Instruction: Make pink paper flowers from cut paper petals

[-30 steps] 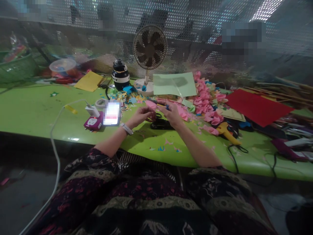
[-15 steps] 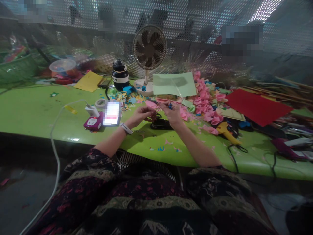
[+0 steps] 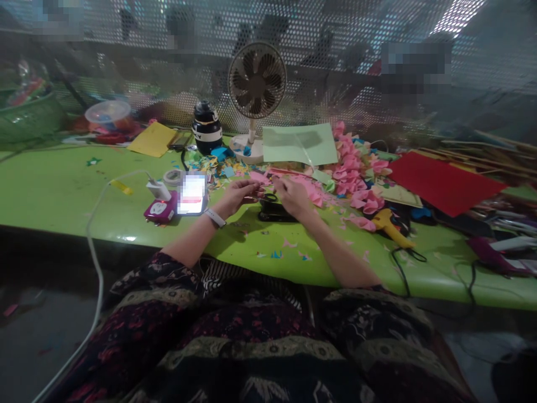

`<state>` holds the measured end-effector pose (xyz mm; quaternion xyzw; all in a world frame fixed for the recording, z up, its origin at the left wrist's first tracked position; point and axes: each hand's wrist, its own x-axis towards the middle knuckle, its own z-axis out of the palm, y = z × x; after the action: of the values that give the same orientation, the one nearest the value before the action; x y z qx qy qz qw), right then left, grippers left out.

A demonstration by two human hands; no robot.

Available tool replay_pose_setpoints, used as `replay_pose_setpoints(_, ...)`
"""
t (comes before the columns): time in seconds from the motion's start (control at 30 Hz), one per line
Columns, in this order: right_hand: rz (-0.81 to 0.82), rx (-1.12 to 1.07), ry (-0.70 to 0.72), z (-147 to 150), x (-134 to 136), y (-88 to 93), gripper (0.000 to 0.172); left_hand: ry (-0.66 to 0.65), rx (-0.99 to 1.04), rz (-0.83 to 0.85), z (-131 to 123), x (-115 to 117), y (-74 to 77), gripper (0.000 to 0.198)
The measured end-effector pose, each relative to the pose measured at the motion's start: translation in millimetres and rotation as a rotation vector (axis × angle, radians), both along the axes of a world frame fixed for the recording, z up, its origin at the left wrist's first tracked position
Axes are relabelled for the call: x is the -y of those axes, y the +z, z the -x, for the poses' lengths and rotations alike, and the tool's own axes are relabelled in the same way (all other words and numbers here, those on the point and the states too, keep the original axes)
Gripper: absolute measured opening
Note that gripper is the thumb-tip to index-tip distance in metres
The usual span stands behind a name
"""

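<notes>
The surface (image 3: 54, 184) is bright green; paper flowers (image 3: 356, 179) pink; one paper sheet (image 3: 442, 182) red, another (image 3: 153, 139) yellow; glue gun (image 3: 388, 225) yellow; skirt (image 3: 235, 347) dark, floral-patterned.

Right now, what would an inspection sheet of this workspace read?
Surface: green table, littered with paper scraps.
Job's things: pink paper piece at the fingertips; black object beneath.
Clutter: pink folded flowers, red sheet, pale green sheet, yellow glue gun, phone.
Hands: left hand pinches the pink paper piece; right hand close beside, grip unclear.
Cables: white cable over the near edge; black cable by the glue gun.
Surroundings: fan, perforated screen behind.
</notes>
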<state>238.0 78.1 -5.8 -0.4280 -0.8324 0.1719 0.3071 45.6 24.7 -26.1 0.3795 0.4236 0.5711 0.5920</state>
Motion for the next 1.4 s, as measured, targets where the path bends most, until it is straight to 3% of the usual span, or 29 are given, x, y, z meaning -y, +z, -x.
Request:
replay_pose_setpoints(0.13, -0.075, 0.150, 0.006, 4, 2, -3.6, 0.049, 0.000, 0.019, 0.021, -1, 0, 0.4, 0.016)
replay_pose_setpoints(0.37, -0.130, 0.114, 0.047, 3, 0, -8.4, 0.054, -0.006, 0.029, -0.001, -1, 1, 1.8, 0.017)
replay_pose_setpoints(0.9, 0.183, -0.248, 0.283, 4, -2, 0.0, 0.080, 0.060, -0.067, -0.110, -2, 1, -1.3, 0.025)
replay_pose_setpoints(1.4, 0.243, -0.264, 0.335, 3, 1, 3.1, 0.078, 0.079, -0.079, -0.159, -3, 0, -3.5, 0.033)
